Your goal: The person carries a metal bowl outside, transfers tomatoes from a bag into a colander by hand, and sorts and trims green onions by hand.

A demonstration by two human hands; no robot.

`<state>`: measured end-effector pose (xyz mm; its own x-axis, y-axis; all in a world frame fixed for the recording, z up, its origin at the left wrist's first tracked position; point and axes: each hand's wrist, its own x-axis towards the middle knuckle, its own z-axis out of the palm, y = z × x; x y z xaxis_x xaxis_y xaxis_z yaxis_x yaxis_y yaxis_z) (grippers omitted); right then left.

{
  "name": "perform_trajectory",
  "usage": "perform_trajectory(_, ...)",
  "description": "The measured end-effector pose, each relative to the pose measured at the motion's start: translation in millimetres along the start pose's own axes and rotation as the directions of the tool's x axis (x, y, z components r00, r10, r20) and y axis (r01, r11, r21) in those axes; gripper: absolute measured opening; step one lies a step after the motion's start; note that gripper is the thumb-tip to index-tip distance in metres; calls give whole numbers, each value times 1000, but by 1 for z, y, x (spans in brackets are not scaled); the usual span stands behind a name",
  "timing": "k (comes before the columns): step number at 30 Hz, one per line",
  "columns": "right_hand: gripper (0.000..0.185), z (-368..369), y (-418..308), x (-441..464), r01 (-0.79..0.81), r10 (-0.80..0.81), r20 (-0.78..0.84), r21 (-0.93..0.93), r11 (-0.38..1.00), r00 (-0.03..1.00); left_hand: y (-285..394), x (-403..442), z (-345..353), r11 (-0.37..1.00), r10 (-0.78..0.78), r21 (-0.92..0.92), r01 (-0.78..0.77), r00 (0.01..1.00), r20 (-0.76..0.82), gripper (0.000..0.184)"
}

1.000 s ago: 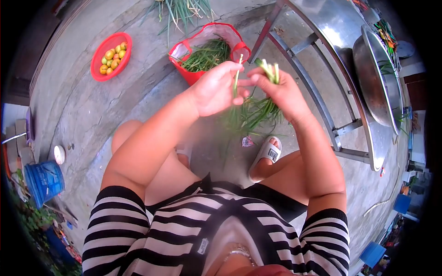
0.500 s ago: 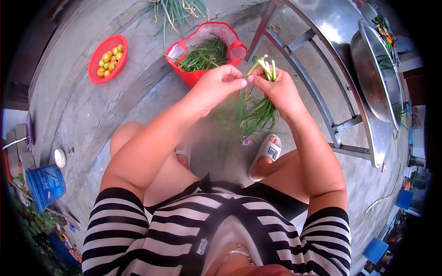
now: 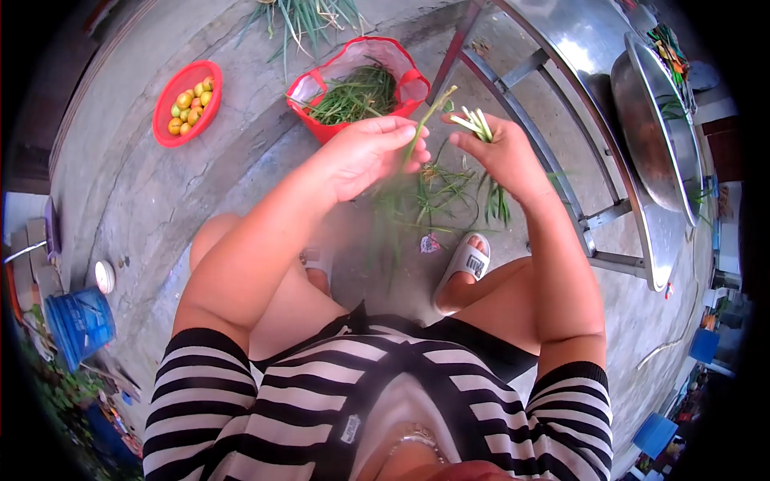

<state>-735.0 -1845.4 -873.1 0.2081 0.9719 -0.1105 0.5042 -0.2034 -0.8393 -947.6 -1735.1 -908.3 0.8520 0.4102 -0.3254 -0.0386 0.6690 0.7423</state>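
Observation:
My left hand (image 3: 365, 156) pinches a single long leafy green stalk (image 3: 434, 111) between thumb and fingers. The stalk's bare end points up and to the right, and its leaves hang blurred below the hand. In my right hand (image 3: 509, 156) is a bunch of leafy green stalks (image 3: 480, 125), gripped with the pale cut ends showing on top and leaves hanging beneath. A small gap separates the two hands. Just beyond my left hand stands a red bag (image 3: 321, 132) with a white lining, holding loose greens (image 3: 358, 94). Scattered green leaves (image 3: 441, 191) lie on the ground below my hands.
A red basket (image 3: 160, 116) of yellow-orange round fruits sits at the left. Long green onions (image 3: 309, 20) lie at the far edge. On the right, a metal table (image 3: 561, 40) carries a large metal basin (image 3: 654, 128). A blue bucket (image 3: 80, 321) stands at lower left.
My hands have moved apart. A single stalk has come away from the bunch in my left hand, while my right hand has shifted slightly right with the rest.

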Motion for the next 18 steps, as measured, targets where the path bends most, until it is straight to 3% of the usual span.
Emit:
perform_trajectory(1,27,7,1,2,-14,11,19,187,982,1000,-3,0,2,1000,-5,-22,6,1000,23,27)
perform_trajectory(4,17,18,-9,0,18,-50,76,373,928,996,-6,1,11,998,-17,-58,22,996,86,32)
perform_trajectory(7,12,21,-13,-1,-17,9,26,339,941,1000,0,-3,27,999,-8,-34,6,999,-48,28)
perform_trajectory(8,13,21,-12,0,-14,2,38,323,946,999,-1,-2,26,977,53,208,-36,996,-76,28)
perform_trajectory(10,18,21,-9,2,-6,-14,65,290,957,998,-2,3,18,759,186,645,-88,979,-84,28)
perform_trajectory(13,20,20,-12,1,-31,30,23,59,998,999,-8,6,5,629,341,753,-194,939,-42,19)
perform_trajectory(16,15,19,-10,2,-75,65,54,204,976,996,-14,7,5,727,334,640,-246,942,-18,14)
perform_trajectory(18,16,15,-21,-3,-166,135,117,308,937,984,-15,8,3,685,350,692,-228,936,-38,12)
